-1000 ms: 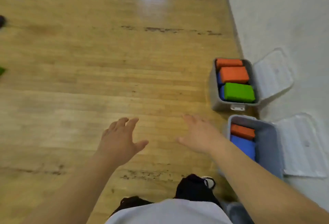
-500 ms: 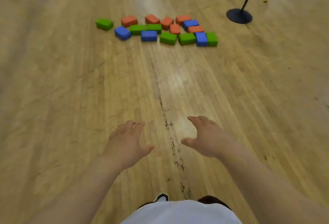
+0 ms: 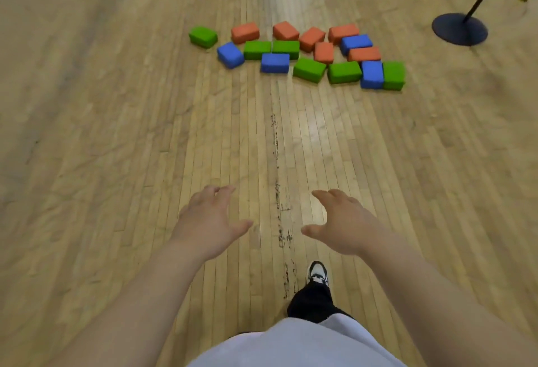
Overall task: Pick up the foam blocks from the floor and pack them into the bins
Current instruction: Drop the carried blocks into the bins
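Foam blocks (image 3: pixel 302 53) lie well beyond both empty hands' fingers (image 3: pixel 224 192).

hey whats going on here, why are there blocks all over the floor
A person is clearing up foam blocks, orange, green and blue, which lie in a loose cluster on the wooden floor ahead. The left hand and right hand are held out in front, open and empty, well short of the blocks. One shoe is forward, as if mid-step toward them. No bin is in view, and a black stand base sits to the right.
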A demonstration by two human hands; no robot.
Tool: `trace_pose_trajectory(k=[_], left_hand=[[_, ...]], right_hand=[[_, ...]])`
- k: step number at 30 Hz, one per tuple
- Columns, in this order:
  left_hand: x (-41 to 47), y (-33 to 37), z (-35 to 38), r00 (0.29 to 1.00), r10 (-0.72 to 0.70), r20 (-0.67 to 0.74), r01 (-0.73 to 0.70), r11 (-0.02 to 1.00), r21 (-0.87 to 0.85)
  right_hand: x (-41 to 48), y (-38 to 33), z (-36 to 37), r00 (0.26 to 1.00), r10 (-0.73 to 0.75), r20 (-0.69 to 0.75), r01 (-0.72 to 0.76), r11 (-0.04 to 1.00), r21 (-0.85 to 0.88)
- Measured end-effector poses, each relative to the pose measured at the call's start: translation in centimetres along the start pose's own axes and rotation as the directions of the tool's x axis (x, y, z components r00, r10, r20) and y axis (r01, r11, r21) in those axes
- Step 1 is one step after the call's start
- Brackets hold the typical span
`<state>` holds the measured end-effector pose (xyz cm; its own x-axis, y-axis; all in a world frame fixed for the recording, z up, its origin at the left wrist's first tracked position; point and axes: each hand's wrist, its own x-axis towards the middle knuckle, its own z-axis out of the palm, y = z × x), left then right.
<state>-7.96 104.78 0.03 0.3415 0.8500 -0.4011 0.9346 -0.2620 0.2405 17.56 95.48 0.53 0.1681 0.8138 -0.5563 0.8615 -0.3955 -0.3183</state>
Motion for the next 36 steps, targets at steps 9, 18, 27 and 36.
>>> trace_pose_trajectory(k=[9, 18, 27, 36], left_hand=[[12.4, 6.7, -7.2, 0.997, -0.070, -0.038, 0.069, 0.997, -0.030], [27.7, 0.9, -13.0, 0.987, -0.147, -0.073, 0.138, 0.984, -0.111], [45.3, -7.8, -24.7, 0.993, -0.120, -0.021, 0.118, 0.989, -0.095], [62.2, -8.5, -32.2, 0.994, -0.103, -0.026, 0.101, 0.993, -0.058]], right_hand=[[13.2, 2.4, -13.8, 0.994, -0.113, -0.009, 0.113, 0.994, -0.005], [30.0, -4.3, -21.0, 0.989, -0.149, -0.004, 0.149, 0.986, -0.073], [46.8, -16.5, -31.0, 0.986, -0.164, -0.042, 0.160, 0.983, -0.086], [62.9, -18.3, -39.5, 0.986, -0.161, -0.042, 0.157, 0.983, -0.093]])
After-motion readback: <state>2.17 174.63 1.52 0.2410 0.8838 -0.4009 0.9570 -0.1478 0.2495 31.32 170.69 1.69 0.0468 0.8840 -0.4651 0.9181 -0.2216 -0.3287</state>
